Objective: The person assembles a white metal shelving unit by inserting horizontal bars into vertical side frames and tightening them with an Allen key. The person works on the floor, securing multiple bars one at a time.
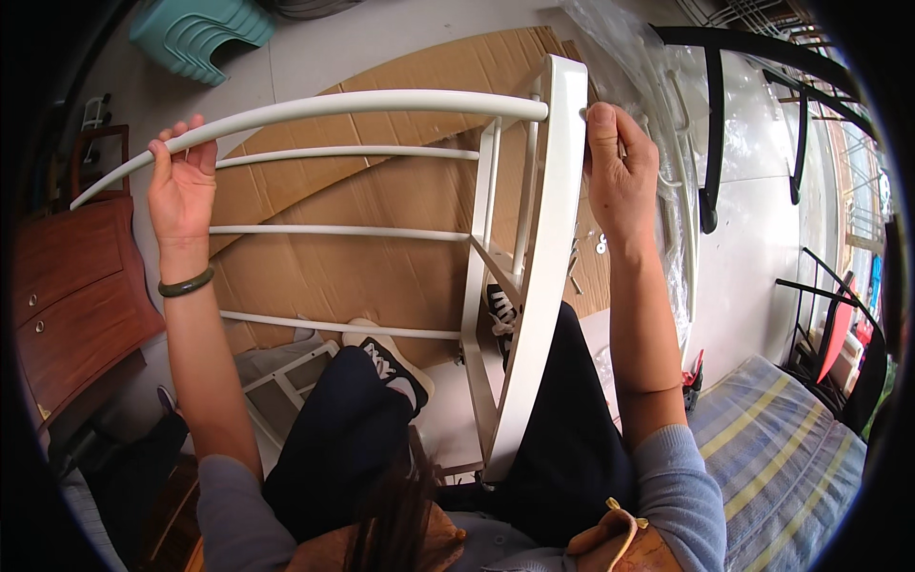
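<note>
A white metal frame stands upright between my legs, with a wide flat post [548, 248] and several thin rails running left. My left hand [184, 191] grips the curved white tube [362, 103] along its top, near the far left end. The tube's other end meets the inner face of the post near its upper end. On the post's outer side, my right hand [621, 172] is closed in a pinch beside a small dark spot at the same height. What its fingers hold, if anything, is hidden.
Cardboard [381, 200] covers the floor beneath the frame. Bolts [575, 274] and washers [601, 244] lie right of the post. Clear plastic wrap [658, 105], black metal tubing [713, 124] and a striped cushion [782, 448] are right; a wooden cabinet [81, 296] and green stools [200, 33] left.
</note>
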`<action>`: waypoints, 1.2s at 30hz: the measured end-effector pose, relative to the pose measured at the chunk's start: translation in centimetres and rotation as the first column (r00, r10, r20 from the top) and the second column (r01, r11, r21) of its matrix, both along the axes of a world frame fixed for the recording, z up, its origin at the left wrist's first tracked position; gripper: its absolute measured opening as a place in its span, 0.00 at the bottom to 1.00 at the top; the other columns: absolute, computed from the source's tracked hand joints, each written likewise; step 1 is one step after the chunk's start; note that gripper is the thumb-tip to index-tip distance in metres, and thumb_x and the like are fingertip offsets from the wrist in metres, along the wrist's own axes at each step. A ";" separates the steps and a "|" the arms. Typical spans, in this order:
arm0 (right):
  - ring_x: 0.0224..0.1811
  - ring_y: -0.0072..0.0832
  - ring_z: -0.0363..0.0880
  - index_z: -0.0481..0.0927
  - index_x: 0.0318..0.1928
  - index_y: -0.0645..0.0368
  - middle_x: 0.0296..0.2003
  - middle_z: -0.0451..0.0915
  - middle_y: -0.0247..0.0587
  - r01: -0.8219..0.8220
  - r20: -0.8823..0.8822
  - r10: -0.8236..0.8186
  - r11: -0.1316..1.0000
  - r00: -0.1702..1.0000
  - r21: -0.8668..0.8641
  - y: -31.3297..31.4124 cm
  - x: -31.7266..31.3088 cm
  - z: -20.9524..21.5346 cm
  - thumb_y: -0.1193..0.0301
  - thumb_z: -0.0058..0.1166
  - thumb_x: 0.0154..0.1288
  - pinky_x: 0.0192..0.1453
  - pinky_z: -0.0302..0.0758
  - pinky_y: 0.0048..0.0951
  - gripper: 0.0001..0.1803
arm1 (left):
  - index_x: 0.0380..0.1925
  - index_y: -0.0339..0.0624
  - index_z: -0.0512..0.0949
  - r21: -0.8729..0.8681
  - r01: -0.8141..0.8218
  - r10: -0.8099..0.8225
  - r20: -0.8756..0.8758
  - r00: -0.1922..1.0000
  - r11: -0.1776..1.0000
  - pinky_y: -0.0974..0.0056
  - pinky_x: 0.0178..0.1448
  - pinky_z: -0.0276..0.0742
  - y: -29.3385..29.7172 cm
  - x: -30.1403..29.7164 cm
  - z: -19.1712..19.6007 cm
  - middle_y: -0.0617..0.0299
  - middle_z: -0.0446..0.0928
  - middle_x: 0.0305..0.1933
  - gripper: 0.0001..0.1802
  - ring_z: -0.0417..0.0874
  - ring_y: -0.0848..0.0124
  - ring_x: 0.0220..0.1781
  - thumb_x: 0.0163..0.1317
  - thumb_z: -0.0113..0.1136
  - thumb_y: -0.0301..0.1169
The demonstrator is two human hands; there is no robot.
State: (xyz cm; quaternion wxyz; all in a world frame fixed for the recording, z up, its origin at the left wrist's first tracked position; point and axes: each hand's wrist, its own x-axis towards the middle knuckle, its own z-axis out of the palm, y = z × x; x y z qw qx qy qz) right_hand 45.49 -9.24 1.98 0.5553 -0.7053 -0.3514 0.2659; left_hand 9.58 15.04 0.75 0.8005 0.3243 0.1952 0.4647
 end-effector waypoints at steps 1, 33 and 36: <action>0.19 0.14 0.61 0.72 0.25 0.63 0.17 0.66 0.27 0.025 0.057 -0.025 1.000 0.998 -0.007 0.1 -0.2 -0.1 0.63 0.44 0.66 0.22 0.57 0.18 0.18 | 0.37 0.40 0.70 -0.002 0.001 -0.001 -0.002 1.000 1.000 0.53 0.59 0.70 -0.1 0.0 0.0 0.58 0.74 0.45 0.10 0.69 0.60 0.57 0.64 0.45 0.35; 0.30 0.17 0.72 0.76 0.37 0.62 0.29 0.77 0.33 0.041 0.081 -0.061 0.972 0.995 0.233 -1.8 1.1 -1.2 0.78 0.50 0.58 0.38 0.69 0.17 0.05 | 0.39 0.34 0.69 -0.021 0.034 -0.034 0.019 0.999 0.999 0.54 0.60 0.69 -0.4 0.0 0.8 0.54 0.73 0.44 0.12 0.71 0.60 0.55 0.62 0.46 0.32; 0.29 0.16 0.71 0.77 0.36 0.61 0.27 0.76 0.32 0.084 -0.007 -0.085 0.960 0.996 0.266 -1.6 0.8 -1.9 0.78 0.51 0.57 0.36 0.69 0.17 0.05 | 0.40 0.34 0.69 -0.025 0.044 -0.043 0.025 0.999 0.999 0.53 0.60 0.69 -0.4 0.1 0.8 0.54 0.73 0.44 0.12 0.71 0.60 0.55 0.62 0.47 0.32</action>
